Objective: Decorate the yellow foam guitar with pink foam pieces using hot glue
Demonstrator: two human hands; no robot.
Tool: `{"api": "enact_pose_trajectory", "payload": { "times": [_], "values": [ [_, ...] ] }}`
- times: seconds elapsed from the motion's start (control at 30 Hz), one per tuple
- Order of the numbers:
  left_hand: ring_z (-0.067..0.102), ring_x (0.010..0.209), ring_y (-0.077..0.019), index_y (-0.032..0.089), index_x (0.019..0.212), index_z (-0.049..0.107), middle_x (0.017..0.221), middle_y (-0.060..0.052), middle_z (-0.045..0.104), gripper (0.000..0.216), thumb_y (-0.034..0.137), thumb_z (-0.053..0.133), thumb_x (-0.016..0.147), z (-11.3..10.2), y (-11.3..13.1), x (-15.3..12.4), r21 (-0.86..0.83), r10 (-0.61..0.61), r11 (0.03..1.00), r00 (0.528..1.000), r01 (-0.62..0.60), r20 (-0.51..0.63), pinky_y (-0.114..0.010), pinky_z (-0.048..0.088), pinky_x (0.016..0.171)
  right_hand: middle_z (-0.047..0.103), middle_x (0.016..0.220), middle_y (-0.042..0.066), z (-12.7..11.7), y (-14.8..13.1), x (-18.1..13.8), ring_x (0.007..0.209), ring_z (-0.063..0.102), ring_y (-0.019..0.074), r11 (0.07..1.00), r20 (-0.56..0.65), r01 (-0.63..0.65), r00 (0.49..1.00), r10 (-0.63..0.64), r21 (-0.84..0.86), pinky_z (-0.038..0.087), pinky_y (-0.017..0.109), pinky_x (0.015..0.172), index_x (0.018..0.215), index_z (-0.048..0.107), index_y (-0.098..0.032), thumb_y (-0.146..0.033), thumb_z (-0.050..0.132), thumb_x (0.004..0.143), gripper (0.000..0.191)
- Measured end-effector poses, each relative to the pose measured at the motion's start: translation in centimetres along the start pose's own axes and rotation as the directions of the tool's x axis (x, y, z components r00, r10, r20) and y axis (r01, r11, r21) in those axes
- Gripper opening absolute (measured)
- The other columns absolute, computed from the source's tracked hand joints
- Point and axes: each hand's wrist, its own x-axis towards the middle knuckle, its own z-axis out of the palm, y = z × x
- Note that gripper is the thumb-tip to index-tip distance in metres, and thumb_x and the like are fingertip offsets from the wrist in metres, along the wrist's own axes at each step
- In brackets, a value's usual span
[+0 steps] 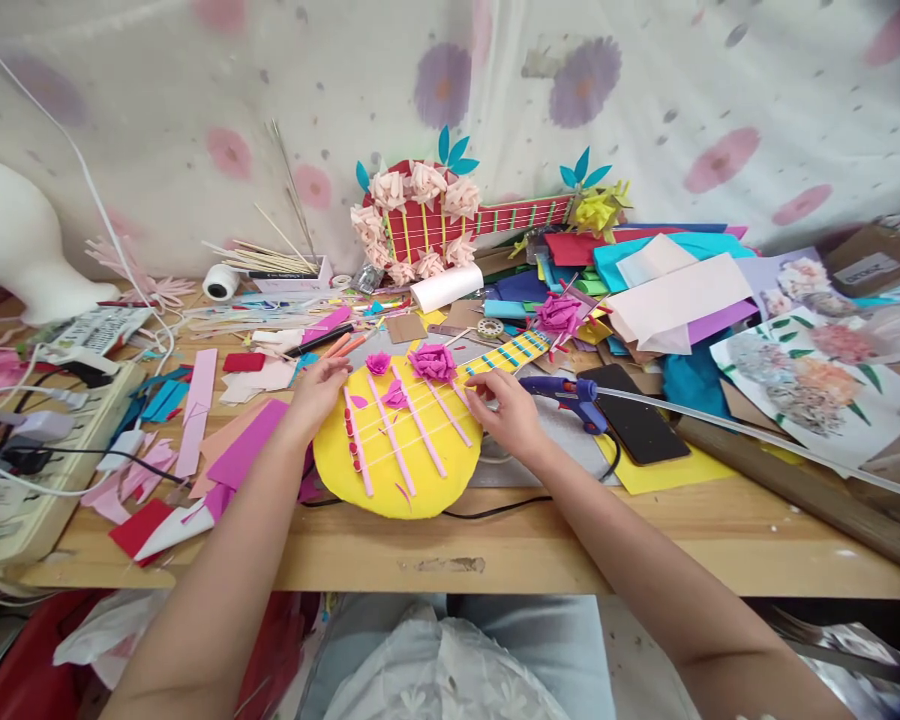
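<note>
A yellow paper guitar [412,475] lies at the middle of the desk, its body towards me and its neck [514,350] pointing to the upper right. Pink strips and thin strings cross the body. Magenta paper flowers [432,362] sit along its far edge, and another magenta flower [560,314] is at the end of the neck. My left hand [321,388] grips the left rim of the body with curled fingers. At the right rim, close to where the neck starts, my right hand [506,408] holds the guitar between thumb and fingers.
A blue glue gun [566,392] and a black phone [641,412] lie right of my right hand. A red flowered guitar [427,215] leans at the back. Paper sheets [682,300] pile up right, scraps [251,445] left, beside a power strip [52,480].
</note>
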Motion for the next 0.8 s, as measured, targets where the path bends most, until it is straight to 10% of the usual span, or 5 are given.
{"api": "enact_pose_trajectory", "payload": {
  "times": [0.2,0.8],
  "values": [
    [0.068,0.085,-0.0248,0.017,0.085,0.070,0.084,-0.007,0.073,0.022,0.021,0.061,0.065,0.1,0.2,0.1,0.064,-0.118,0.992,0.981,0.109,0.156,-0.043,0.051,0.089,0.065,0.077,0.006,-0.3,-0.6,-0.4,0.077,0.060,0.0221,0.991,-0.038,0.058,0.997,-0.063,-0.117,0.047,0.037,0.074,0.097,0.057,-0.020,-0.026,0.051,0.087,0.013],
    [0.066,0.100,-0.0285,0.021,0.080,0.074,0.094,-0.007,0.074,0.023,0.020,0.065,0.060,-1.0,-0.1,-0.6,-0.281,0.032,0.959,0.998,-0.016,0.052,-0.043,0.053,0.089,0.058,0.070,0.005,-0.6,-0.9,-0.5,0.068,0.052,0.0184,0.999,-0.108,0.021,0.994,-0.024,-0.027,0.041,0.033,0.064,0.074,0.051,-0.022,-0.029,0.045,0.090,0.018]
  ]
}}
